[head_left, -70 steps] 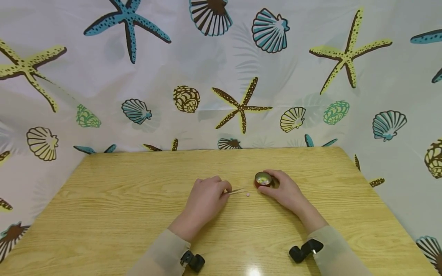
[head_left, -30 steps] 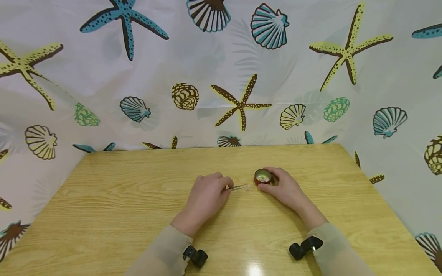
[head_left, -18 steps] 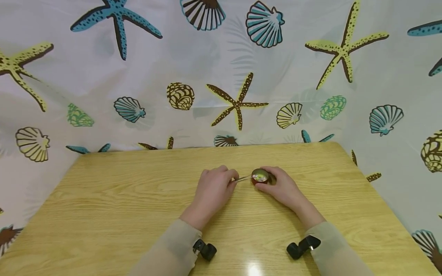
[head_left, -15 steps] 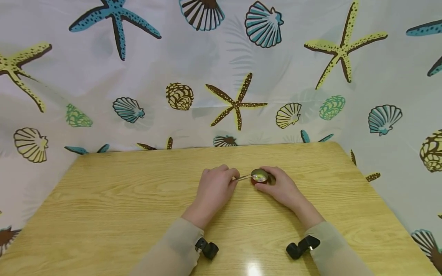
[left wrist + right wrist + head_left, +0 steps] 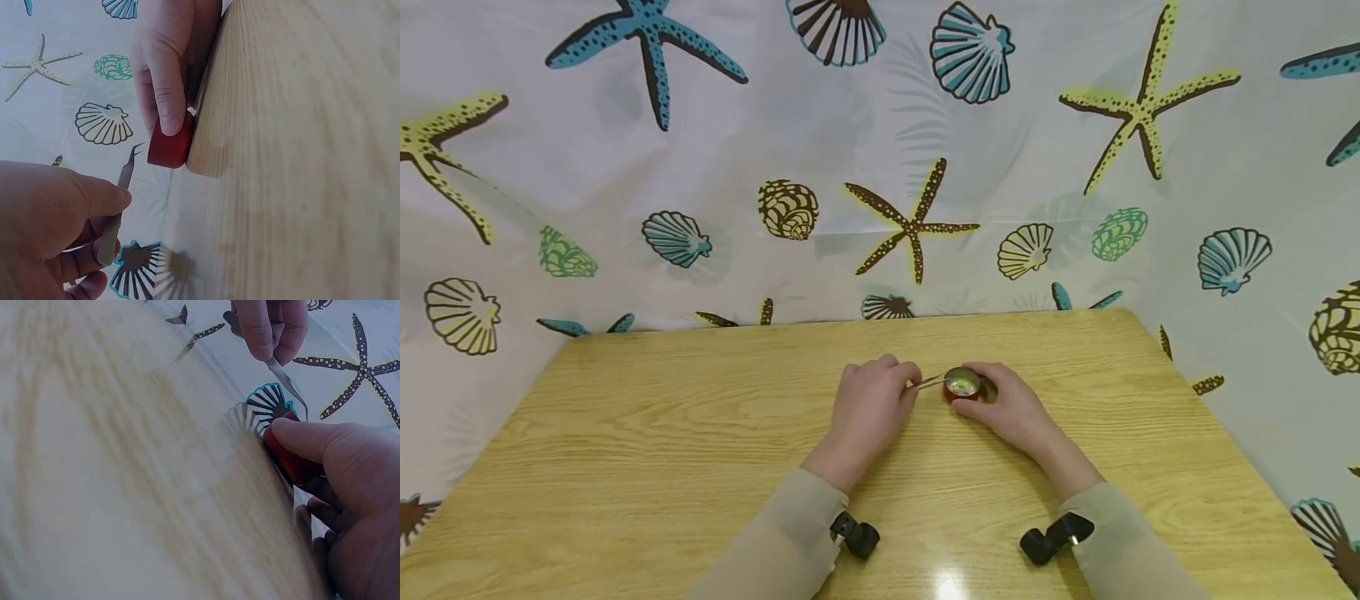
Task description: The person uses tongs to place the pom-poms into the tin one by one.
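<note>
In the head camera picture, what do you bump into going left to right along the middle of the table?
Left hand → tweezers → red tin → right hand.

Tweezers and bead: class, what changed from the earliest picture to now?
The left hand carried the tweezers from the table to over the red tin; the loose bead is gone from the wood. The right hand still grips the tin.

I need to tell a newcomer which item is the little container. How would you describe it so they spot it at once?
Start at the wooden table before the seashell curtain; both hands meet near its middle. The right hand grips a small round red tin, the only red thing there, open-topped with pale bits inside, and the tweezers in the left hand point at it.
</note>
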`<state>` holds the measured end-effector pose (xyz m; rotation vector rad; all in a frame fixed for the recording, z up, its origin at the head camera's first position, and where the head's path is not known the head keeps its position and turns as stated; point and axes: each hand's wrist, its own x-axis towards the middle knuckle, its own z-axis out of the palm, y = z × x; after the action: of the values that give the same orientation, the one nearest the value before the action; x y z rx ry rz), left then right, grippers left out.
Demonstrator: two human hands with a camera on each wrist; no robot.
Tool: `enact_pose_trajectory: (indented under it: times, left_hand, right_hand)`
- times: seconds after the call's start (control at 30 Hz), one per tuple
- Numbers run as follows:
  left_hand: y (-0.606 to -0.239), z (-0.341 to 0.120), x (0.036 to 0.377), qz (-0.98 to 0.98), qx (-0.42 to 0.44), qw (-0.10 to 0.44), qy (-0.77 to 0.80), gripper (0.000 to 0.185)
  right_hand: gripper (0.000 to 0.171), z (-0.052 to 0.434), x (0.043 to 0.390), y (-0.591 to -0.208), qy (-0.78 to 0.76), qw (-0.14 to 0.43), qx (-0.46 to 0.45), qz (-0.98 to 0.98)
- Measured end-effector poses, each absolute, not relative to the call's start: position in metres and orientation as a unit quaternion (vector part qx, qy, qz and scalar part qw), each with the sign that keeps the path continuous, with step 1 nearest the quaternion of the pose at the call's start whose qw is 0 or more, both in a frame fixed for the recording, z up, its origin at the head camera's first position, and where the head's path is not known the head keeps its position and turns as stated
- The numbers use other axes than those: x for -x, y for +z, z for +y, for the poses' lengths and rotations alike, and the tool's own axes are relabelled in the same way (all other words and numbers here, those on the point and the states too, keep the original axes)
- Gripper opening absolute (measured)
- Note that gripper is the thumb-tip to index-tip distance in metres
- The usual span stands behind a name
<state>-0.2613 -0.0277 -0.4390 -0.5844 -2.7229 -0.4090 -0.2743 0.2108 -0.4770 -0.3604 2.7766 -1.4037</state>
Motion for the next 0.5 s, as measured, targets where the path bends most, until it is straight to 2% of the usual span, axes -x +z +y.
enact_pose_trajectory:
  times: [0.5]
  left_hand:
    - [-0.449,-0.062,0.267,-0.958,0.17,0.167,-0.161,0.008]
  right_hand:
    - [0.065,0.21,0.274,-0.477,-0.444,0.001,0.119,0.888]
